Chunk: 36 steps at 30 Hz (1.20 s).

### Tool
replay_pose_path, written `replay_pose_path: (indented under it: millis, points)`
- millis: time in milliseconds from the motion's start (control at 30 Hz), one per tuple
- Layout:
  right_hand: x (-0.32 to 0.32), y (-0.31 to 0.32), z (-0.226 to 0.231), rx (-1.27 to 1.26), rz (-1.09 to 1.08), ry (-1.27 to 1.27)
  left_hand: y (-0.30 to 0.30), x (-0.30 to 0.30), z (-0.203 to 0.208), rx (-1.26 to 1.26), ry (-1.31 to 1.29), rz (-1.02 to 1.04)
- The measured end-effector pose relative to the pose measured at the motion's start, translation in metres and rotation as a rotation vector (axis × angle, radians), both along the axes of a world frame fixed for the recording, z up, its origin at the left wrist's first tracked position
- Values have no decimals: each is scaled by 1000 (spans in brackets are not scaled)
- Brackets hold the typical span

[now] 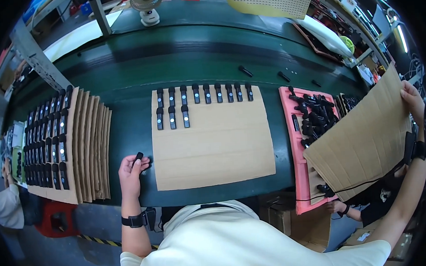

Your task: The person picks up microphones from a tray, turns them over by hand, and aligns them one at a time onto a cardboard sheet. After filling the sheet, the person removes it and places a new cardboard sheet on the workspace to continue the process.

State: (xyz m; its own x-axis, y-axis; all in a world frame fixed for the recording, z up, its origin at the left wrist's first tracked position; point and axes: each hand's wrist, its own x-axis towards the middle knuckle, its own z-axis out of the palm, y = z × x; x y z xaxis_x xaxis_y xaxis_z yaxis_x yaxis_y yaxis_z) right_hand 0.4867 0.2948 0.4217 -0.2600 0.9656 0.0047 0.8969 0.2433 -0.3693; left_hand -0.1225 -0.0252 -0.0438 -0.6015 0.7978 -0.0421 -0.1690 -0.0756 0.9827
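In my left hand (130,175), thumb and fingers close on a small black clip-on microphone (138,156), just left of a flat cardboard sheet (214,154). On that sheet stand a full row and a short second row of similar microphones (195,94), each dark with a rounded top and most with a pale spot. Far to the right, my right hand (413,101) grips the edge of another cardboard sheet (362,137), raised and tilted. It partly covers a pink foam tray (299,176) heaped with loose microphones (318,113).
A stack of cardboard sheets (91,149) with microphones on top stands at left. Loose black pieces (245,71) lie on the green table (136,55) beyond. A small fan (147,6) is at the back. Another person's hand (336,207) is below the tray.
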Motion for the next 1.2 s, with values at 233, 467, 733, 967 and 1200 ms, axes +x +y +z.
replay_pose_path:
  millis: [233, 467, 733, 967, 1200]
  points:
    - [5, -16, -2, -4, 170, 339, -3, 0, 10, 48, 8, -4]
    - [-42, -21, -33, 110, 359, 979, -14, 5, 19, 27, -43, -11]
    - [-107, 41, -17, -71, 151, 1733, -20, 7, 26, 11, -58, 4]
    - [-317, 23, 33, -44, 388, 2013, -26, 4, 25, 3, -74, 6]
    - [-512, 17, 20, -222, 615, 2076, -17, 8, 27, 47, -42, -28]
